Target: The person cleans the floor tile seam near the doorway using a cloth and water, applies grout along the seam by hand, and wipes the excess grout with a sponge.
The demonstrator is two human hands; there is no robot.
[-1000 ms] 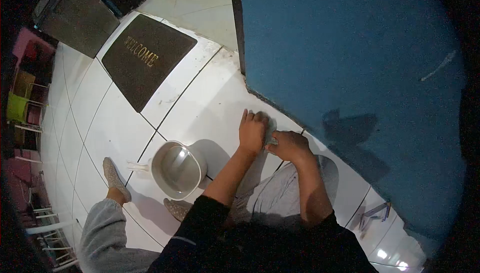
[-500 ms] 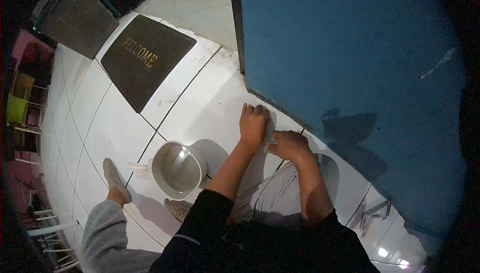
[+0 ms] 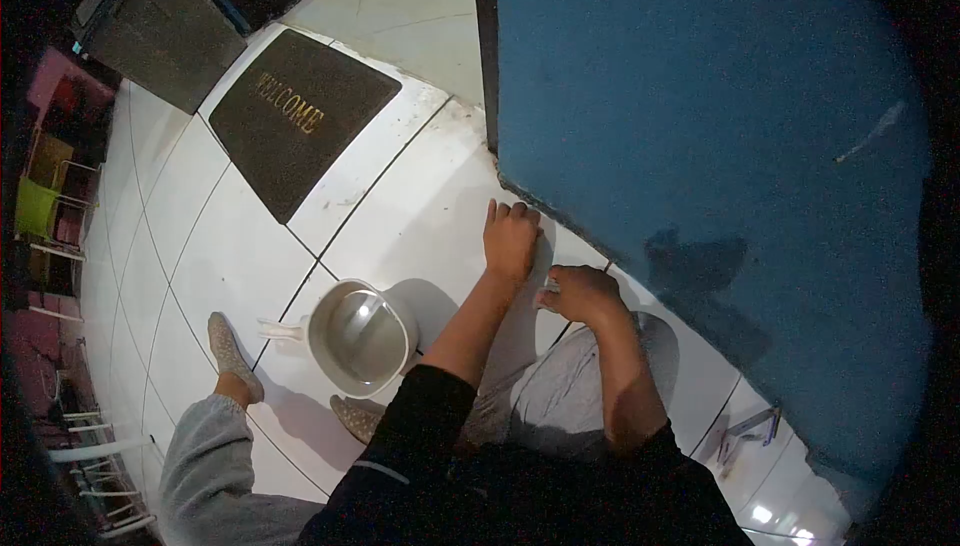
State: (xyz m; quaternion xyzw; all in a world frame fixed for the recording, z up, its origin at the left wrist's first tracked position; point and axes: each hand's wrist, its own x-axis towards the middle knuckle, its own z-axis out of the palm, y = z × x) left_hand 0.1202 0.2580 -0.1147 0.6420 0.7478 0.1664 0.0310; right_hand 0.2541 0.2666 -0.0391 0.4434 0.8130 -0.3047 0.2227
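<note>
Near a blue wall (image 3: 700,96), left hand (image 3: 512,242) over white floor tiles (image 3: 400,216), right hand (image 3: 582,296) beside it, both partly curled, whether either grip holds anything unclear, handled pot (image 3: 322,356) nearby.

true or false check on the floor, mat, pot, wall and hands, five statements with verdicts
1. The pot stands on the tiled floor. True.
2. The doormat reads "HELLO". False: the doormat reads "WELCOME".
3. The handle of the pot points away from the left hand. True.
4. The right hand holds the pot. False: the right hand is apart from it.
5. The wall is red. False: the wall is blue.
</note>
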